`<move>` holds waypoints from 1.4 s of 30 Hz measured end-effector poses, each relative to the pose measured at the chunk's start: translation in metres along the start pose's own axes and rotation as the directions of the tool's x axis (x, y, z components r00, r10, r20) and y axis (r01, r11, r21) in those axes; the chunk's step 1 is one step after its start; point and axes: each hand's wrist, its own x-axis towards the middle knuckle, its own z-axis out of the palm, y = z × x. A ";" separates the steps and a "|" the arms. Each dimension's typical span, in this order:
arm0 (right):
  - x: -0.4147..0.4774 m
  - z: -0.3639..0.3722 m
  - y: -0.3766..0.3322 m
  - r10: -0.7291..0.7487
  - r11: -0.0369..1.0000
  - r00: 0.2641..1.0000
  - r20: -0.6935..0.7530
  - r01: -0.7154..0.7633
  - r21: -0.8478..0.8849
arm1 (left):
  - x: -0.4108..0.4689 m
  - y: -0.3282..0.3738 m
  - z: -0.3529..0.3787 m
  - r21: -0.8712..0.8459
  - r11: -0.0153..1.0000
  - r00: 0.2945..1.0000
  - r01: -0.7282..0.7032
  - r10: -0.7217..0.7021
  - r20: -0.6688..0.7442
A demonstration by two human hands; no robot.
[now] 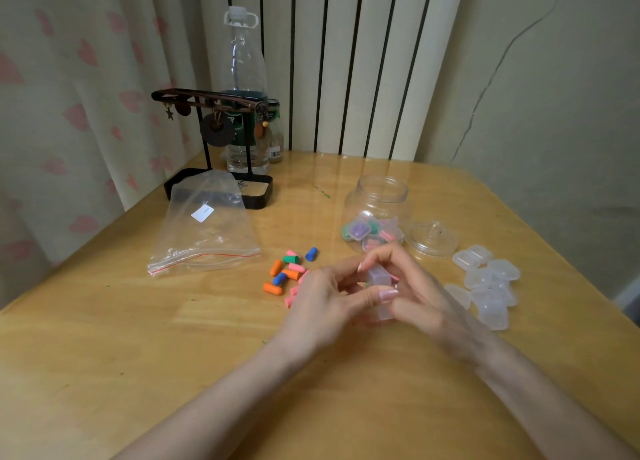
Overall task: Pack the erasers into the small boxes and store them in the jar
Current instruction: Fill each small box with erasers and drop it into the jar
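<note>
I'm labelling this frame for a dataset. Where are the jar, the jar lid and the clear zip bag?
jar (382, 192): head view, on its clear neck wall.
jar lid (431, 240): head view, on the middle of its dome.
zip bag (207, 232): head view, on the middle of its clear face.

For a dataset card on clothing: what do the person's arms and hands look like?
Both forearms are bare to the picture's edge: no sleeves, watch or bracelet. The left hand and right hand are ungloved, with longish, pale, glossy nails. Rings are too blurred to tell.
</note>
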 end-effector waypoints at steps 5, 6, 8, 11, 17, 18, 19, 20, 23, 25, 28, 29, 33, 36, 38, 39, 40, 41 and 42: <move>0.001 -0.015 -0.004 -0.013 0.998 0.997 0.081 0.009 0.057 | -0.001 0.008 -0.011 -0.271 0.956 0.984 0.113 -0.070 0.165; 0.001 -0.016 -0.004 -0.015 0.998 0.997 0.076 0.011 0.055 | -0.001 0.008 -0.011 -0.273 0.955 0.983 0.117 -0.072 0.172; 0.000 -0.016 -0.005 -0.010 0.999 0.998 0.061 0.007 0.043 | -0.001 0.008 -0.010 -0.289 0.948 0.979 0.132 -0.079 0.189; 0.000 -0.014 -0.007 0.005 0.999 0.999 0.035 -0.006 0.044 | -0.001 0.009 -0.009 -0.362 0.917 0.974 0.166 -0.093 0.208; -0.001 -0.007 -0.011 0.061 0.993 0.998 0.001 -0.060 0.100 | -0.002 0.011 -0.008 -0.596 0.765 0.961 0.244 -0.108 0.255; -0.001 -0.006 -0.013 0.078 0.990 0.997 0.003 -0.078 0.116 | -0.002 0.011 -0.008 -0.628 0.737 0.959 0.250 -0.100 0.265; -0.001 -0.005 -0.015 0.090 0.989 0.996 0.001 -0.090 0.120 | -0.002 0.011 -0.008 -0.652 0.715 0.957 0.253 -0.088 0.275; -0.001 -0.004 -0.016 0.099 0.988 0.995 -0.004 -0.097 0.118 | -0.002 0.012 -0.008 -0.668 0.700 0.956 0.253 -0.076 0.282; -0.001 -0.002 -0.018 0.114 0.984 0.993 -0.011 -0.111 0.139 | -0.003 0.014 -0.007 -0.681 0.688 0.958 0.252 -0.079 0.274; -0.001 -0.001 -0.019 0.131 0.979 0.991 -0.019 -0.127 0.160 | -0.003 0.015 -0.005 -0.655 0.718 0.965 0.236 -0.092 0.247; -0.002 0.002 -0.021 0.141 0.977 0.989 -0.052 -0.131 0.167 | -0.003 0.015 -0.003 -0.602 0.774 0.974 0.195 -0.082 0.210; -0.003 0.004 -0.022 0.142 0.977 0.988 -0.062 -0.129 0.171 | -0.003 0.016 -0.003 -0.591 0.785 0.976 0.186 -0.079 0.202; -0.003 0.003 -0.025 0.132 0.977 0.988 -0.077 -0.116 0.179 | -0.003 0.019 -0.003 -0.627 0.755 0.978 0.193 -0.093 0.189; -0.004 0.001 -0.026 0.106 0.975 0.993 -0.054 -0.094 0.200 | -0.002 0.019 -0.003 -0.640 0.736 0.975 0.218 -0.130 0.182; -0.004 0.003 -0.025 0.085 0.988 0.992 -0.096 -0.071 0.140 | -0.001 0.017 -0.003 -0.606 0.767 0.977 0.211 -0.150 0.150; -0.003 0.006 -0.024 0.089 0.992 0.988 -0.127 -0.076 0.102 | -0.001 0.016 -0.003 -0.581 0.788 0.979 0.205 -0.155 0.134; -0.002 0.010 -0.022 0.101 0.993 0.982 -0.159 -0.091 0.071 | -0.001 0.014 -0.003 -0.554 0.809 0.980 0.198 -0.160 0.118; -0.001 0.014 -0.020 0.116 0.993 0.975 -0.189 -0.108 0.056 | -0.002 0.013 -0.002 -0.526 0.828 0.981 0.194 -0.164 0.104; 0.000 0.017 -0.018 0.131 0.991 0.968 -0.216 -0.122 0.051 | -0.002 0.012 -0.002 -0.497 0.847 0.982 0.190 -0.168 0.088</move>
